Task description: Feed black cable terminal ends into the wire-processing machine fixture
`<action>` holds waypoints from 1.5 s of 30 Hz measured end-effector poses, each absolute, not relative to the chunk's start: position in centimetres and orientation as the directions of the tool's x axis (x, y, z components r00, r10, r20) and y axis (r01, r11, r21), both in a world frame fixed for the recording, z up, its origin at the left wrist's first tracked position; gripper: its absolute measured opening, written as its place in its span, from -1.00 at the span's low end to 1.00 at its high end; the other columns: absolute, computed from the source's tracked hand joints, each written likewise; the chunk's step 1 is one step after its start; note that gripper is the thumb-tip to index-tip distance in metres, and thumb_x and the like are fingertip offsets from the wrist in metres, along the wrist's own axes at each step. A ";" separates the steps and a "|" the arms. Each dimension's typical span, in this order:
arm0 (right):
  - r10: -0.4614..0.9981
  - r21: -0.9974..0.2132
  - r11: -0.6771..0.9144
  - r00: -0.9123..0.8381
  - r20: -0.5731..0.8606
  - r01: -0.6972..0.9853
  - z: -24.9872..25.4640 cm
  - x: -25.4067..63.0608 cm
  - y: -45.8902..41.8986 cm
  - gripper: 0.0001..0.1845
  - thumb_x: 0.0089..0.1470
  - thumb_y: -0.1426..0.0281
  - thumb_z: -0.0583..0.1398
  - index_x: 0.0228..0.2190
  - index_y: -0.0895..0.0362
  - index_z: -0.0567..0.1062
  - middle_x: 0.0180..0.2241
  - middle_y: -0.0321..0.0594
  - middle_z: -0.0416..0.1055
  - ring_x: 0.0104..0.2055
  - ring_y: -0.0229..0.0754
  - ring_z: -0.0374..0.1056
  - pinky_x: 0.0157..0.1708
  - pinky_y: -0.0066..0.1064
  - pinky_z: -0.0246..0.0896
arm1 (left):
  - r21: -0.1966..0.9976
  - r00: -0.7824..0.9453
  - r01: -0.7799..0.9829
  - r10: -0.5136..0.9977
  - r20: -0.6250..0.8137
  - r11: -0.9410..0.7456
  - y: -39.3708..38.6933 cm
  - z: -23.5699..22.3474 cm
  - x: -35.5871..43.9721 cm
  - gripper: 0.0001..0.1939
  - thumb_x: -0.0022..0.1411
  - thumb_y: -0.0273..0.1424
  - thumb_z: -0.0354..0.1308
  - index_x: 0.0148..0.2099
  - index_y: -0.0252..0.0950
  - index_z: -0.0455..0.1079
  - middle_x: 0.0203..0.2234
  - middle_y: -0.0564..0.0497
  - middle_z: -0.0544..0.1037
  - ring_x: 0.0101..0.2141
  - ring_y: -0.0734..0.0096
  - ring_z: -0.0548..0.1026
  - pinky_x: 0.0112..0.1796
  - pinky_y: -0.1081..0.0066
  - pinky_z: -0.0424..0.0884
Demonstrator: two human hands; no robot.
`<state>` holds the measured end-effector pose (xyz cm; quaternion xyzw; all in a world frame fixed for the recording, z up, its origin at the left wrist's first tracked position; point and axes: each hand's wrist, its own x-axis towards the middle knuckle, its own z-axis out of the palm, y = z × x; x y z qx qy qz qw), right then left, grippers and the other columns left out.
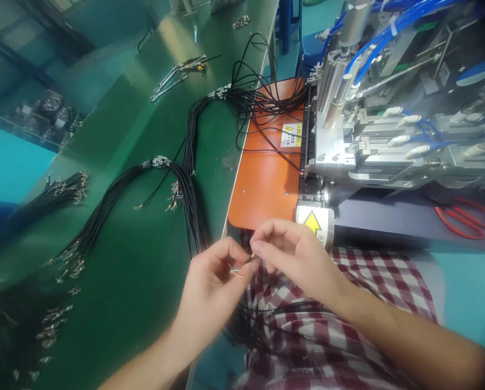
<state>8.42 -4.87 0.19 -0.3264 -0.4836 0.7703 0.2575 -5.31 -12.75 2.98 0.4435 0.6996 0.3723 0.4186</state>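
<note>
One thin cable end [249, 260], dark where its surface shows, is held at the near centre of the scene, between the pinched fingertips of the left grip [213, 284] and the right grip [297, 254]. Fine inner wires [237, 272] lie exposed and fan loosely leftward in a slight curve, close to the left fingers; orange, pale blue and purple tones are discernible (an exact count is not possible at this sharpness). A small light-toned portion shows where the fingertips meet, mostly covered. The piece is raised above black cables [280, 311] nearer the viewer; whether it joins them cannot be established.
</note>
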 end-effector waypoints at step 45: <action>0.742 -0.901 -0.378 -0.652 -0.157 -0.213 -0.8 10.4 -6.4 -0.79 0.18 0.25 0.14 -0.38 0.11 0.47 -0.44 -0.31 0.39 -0.47 -0.34 0.23 -0.42 -0.47 0.17 | 0.872 0.324 0.488 0.920 -0.221 0.037 -14.5 3.1 -5.0 -0.94 0.15 -0.40 0.20 -0.29 -0.26 0.44 -0.38 -0.05 0.52 -0.28 0.29 0.47 -0.21 0.35 0.39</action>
